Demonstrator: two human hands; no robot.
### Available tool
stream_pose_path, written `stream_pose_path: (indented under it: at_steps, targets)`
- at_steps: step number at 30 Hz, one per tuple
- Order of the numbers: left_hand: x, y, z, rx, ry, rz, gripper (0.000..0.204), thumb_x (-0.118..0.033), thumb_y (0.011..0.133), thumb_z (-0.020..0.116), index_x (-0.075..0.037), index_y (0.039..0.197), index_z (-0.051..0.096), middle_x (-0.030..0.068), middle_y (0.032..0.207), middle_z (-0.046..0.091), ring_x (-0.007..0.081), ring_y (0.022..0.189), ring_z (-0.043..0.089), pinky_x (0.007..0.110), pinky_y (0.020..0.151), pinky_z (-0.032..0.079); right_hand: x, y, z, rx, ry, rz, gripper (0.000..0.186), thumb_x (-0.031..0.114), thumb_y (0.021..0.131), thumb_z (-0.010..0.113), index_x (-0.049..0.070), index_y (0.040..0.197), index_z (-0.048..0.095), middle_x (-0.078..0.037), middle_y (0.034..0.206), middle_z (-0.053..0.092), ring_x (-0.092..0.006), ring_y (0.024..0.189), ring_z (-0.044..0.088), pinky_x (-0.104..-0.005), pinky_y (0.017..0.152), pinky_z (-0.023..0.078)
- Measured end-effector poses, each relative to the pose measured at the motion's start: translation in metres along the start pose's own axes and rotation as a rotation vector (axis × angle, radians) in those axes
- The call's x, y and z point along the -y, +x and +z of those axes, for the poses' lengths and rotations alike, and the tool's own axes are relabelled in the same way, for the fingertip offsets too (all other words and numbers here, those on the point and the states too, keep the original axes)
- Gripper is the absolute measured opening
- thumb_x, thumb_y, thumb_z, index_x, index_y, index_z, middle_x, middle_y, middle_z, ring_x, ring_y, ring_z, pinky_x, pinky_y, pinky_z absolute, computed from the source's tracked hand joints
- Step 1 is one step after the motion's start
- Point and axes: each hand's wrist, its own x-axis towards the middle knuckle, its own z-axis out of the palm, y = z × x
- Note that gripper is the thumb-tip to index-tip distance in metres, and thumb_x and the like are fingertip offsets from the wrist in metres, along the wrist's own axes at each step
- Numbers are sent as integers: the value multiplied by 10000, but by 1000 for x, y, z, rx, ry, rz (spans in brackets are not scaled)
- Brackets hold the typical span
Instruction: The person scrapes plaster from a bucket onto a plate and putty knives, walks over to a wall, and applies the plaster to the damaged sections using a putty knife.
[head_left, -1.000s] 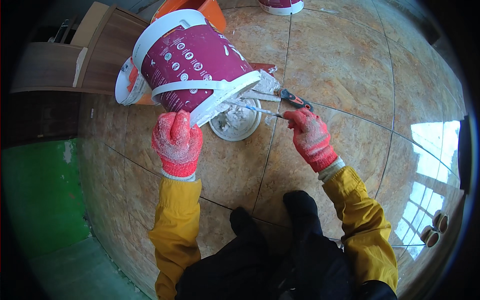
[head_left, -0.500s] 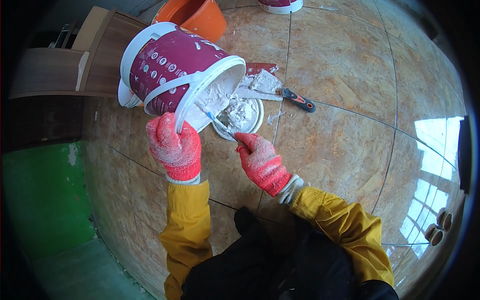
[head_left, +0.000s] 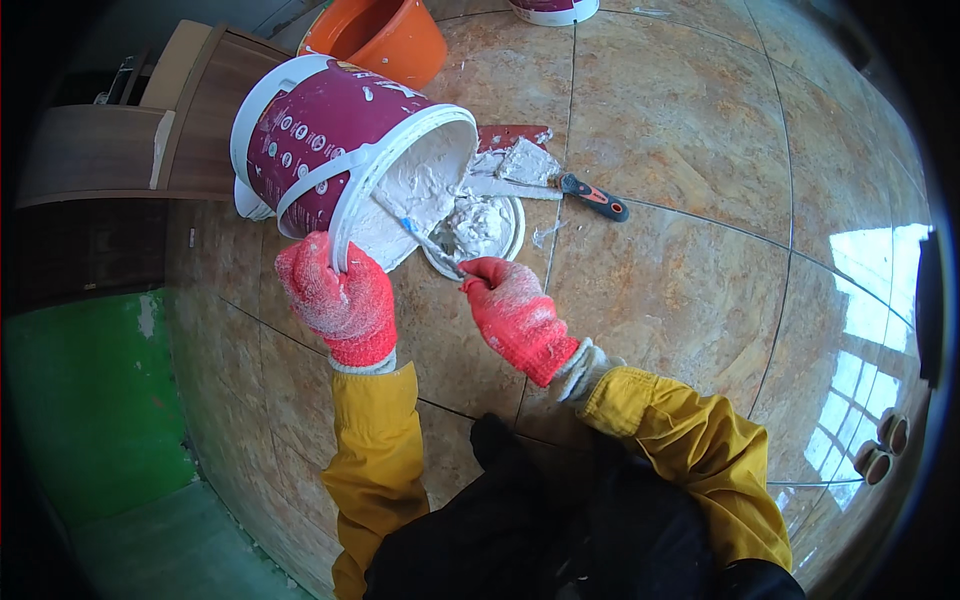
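A purple and white bucket (head_left: 325, 125) lies tipped on its side, its mouth facing right and white paste (head_left: 415, 200) coating its inside. My left hand (head_left: 340, 300), in a dusty red glove, grips the near rim. In my gloved right hand (head_left: 515, 315) is a slim white and blue stick-like tool (head_left: 424, 238), its far end reaching into the bucket's mouth. Under the tool lies a round white lid or shallow dish (head_left: 520, 235) with a mound of paste (head_left: 478, 225). Beyond it rests a paste-smeared putty knife (head_left: 595, 197) with a dark handle.
An orange bucket (head_left: 425, 55) stands behind the tipped one. Another purple and white bucket (head_left: 555, 12) shows at the top edge. A brown wooden cabinet (head_left: 90, 150) and a green wall (head_left: 90, 390) lie to the left. Tiled floor (head_left: 680, 290) spreads to the right.
The bucket's mouth has shifted slightly left, and my left hand has moved with its rim. The tool's tip has moved up and left, farther into the bucket.
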Motion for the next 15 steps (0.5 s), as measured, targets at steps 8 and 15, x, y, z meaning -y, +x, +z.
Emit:
stream_pose_path:
  at_steps: [8, 15]
  targets:
    - [-2, 1, -2, 20, -21, 26, 241, 61, 732, 612, -45, 928, 519, 129, 811, 521, 303, 699, 565, 381, 581, 450, 7, -5, -24, -185, -334, -592, 251, 31, 811, 523, 32, 1051, 598, -153, 843, 602, -290, 750, 614, -371, 651, 476]
    - [-3, 3, -3, -57, -154, -79, 98, 25, 773, 598, -21, 825, 528, 123, 808, 495, 283, 729, 519, 361, 631, 407, 12, 22, -46, -164, -980, -522, 349, 26, 723, 546, 77, 1067, 526, -152, 949, 542, -342, 774, 614, -451, 606, 496]
